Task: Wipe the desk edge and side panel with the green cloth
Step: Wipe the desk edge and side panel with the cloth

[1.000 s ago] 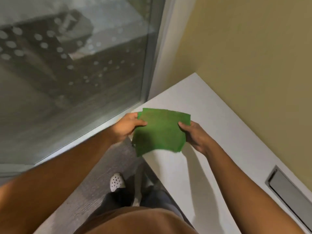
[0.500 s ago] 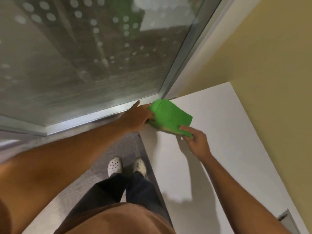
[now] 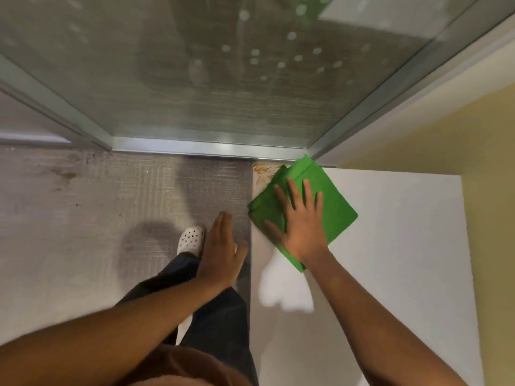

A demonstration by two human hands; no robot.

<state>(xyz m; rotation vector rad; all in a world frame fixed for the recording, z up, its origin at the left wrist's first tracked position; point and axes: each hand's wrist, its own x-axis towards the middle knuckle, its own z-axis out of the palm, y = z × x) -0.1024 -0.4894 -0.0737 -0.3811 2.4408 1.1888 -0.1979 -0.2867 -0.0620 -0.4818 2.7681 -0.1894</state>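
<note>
A folded green cloth (image 3: 331, 201) lies on the white desk (image 3: 390, 260) at its far left corner, partly overhanging the desk's left edge (image 3: 251, 288). My right hand (image 3: 299, 222) presses flat on the cloth with fingers spread. My left hand (image 3: 221, 253) hovers empty over the floor just left of the desk edge, fingers straight and together. A brownish smear (image 3: 263, 171) shows on the desk corner just beyond the cloth. The side panel is hidden below the edge.
A glass partition in a metal frame (image 3: 211, 147) runs along the far side of the grey carpet (image 3: 83, 218). A yellow wall (image 3: 459, 140) borders the desk on the right. My legs and a white perforated shoe (image 3: 191, 240) stand beside the desk.
My left hand let go of the cloth and drew back over the floor. My right hand laid the cloth down and flattened on it. The view tilted further downward.
</note>
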